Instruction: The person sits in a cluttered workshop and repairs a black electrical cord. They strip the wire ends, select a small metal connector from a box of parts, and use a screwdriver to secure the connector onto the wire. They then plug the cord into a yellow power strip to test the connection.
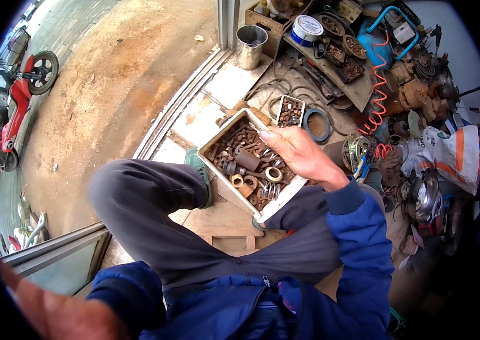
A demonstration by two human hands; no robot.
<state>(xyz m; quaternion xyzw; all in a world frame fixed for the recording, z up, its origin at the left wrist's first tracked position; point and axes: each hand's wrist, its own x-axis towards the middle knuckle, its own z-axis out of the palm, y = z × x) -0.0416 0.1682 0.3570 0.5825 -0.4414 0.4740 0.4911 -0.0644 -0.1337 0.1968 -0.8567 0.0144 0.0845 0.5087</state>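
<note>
A white plastic box is tilted between my knees, full of rusty bolts and small metal parts. My right hand grips its far right rim, thumb on top and fingers hidden behind the wall. Among the parts lie a brown cylinder, a pale metal ring, a brass-coloured ring and a coil spring. My left hand is away from the box, close to the camera at the lower left. Blur and the dark picture rim hide its fingers.
Beyond the box are a small white tray of bolts, a blue-rimmed round dish and a metal bucket. A red coiled hose hangs amid clutter on the right. A glass door panel and a red motorcycle are left.
</note>
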